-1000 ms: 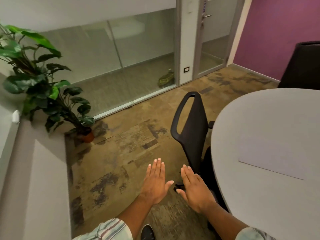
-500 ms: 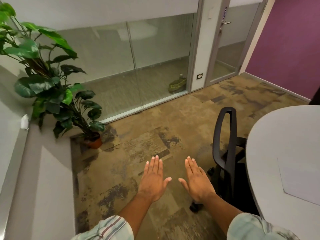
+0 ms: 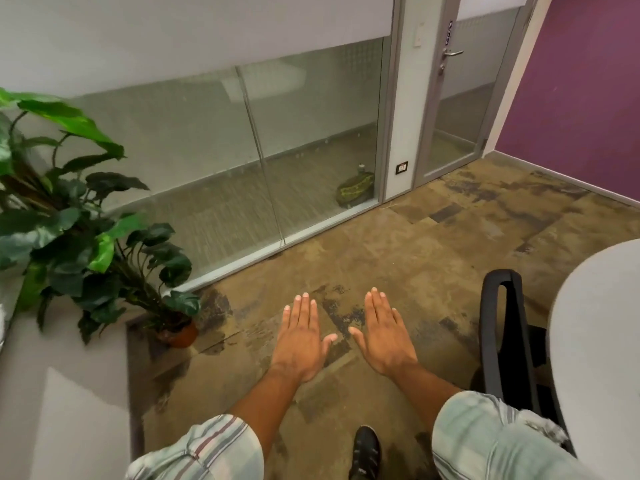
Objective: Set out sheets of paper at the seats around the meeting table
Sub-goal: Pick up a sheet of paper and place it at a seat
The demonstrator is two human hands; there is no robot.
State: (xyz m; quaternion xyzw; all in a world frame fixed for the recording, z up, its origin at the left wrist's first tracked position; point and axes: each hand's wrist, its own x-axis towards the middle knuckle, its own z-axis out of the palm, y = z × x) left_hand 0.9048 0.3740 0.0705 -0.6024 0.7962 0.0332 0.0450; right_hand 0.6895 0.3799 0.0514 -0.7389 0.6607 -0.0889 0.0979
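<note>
My left hand [image 3: 300, 336] and my right hand [image 3: 386, 332] are held out flat over the carpet, palms down, fingers stretched, holding nothing. The rounded end of the pale grey meeting table [image 3: 599, 341] shows at the right edge. A black office chair [image 3: 504, 337] stands tucked against it, just right of my right hand. No sheet of paper is in view.
A potted leafy plant [image 3: 86, 233] stands at the left by a grey ledge [image 3: 62, 393]. A glass partition [image 3: 242, 157] and a glass door [image 3: 460, 98] run across the back. A purple wall [image 3: 581, 81] is at the right. My black shoe [image 3: 365, 452] is below.
The view has swung left: the table and chair slid toward the right edge, and the sheet lying on the table has left the frame. Both hands stay flat and empty.
</note>
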